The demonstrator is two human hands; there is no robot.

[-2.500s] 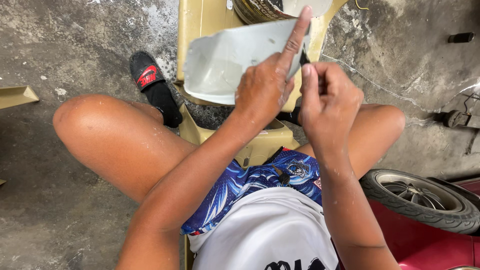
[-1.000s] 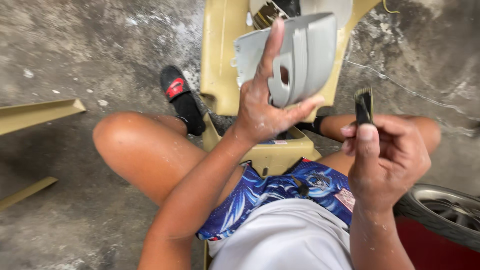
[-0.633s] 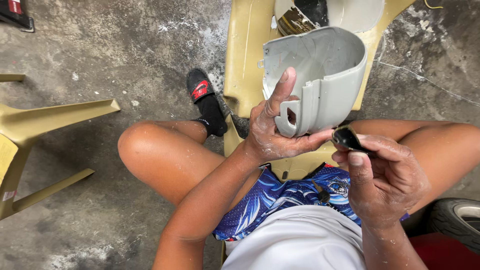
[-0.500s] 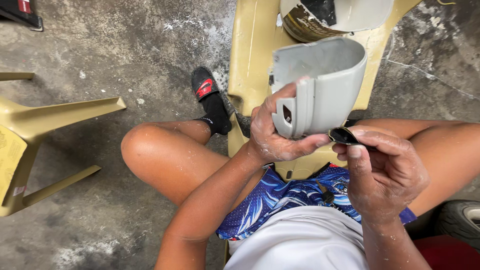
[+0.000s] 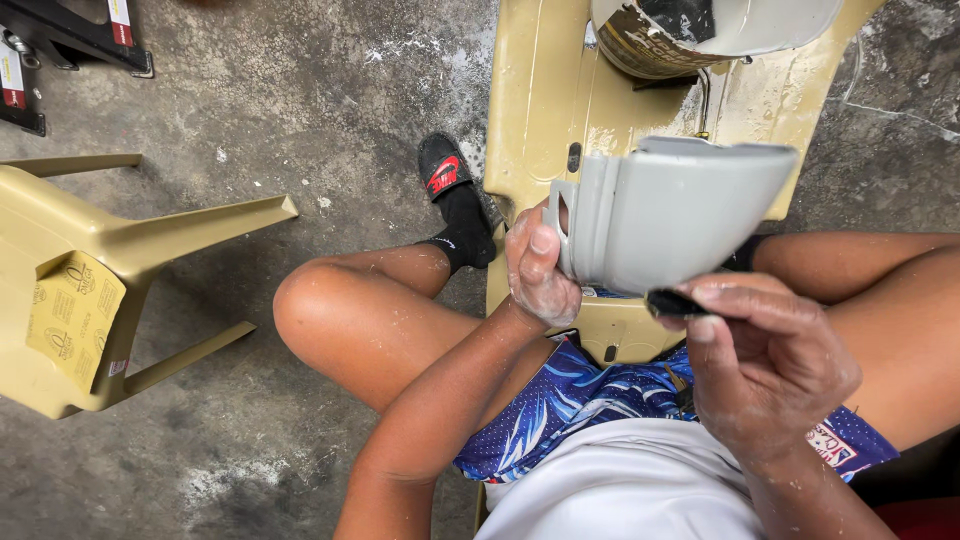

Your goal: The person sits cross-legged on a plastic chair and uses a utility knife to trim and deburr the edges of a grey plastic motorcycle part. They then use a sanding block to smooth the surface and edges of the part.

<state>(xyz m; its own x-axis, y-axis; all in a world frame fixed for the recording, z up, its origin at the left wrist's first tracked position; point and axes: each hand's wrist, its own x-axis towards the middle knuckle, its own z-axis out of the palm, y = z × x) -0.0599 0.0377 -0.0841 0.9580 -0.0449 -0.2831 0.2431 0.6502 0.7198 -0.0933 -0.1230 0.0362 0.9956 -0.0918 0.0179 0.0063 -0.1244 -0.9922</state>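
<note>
Gripping a grey curved plastic part (image 5: 680,215) by its left edge, the left hand (image 5: 538,268) holds it up above the lap, thumb on the near face. The right hand (image 5: 765,360) pinches a small black piece (image 5: 668,303) against the part's lower edge, wrist bent inward. Beyond stands a tan overturned chair (image 5: 545,100) carrying a rusty can (image 5: 660,40) with dark contents. Left, another tan chair (image 5: 80,290) bears a yellowish sticker (image 5: 65,320).
</note>
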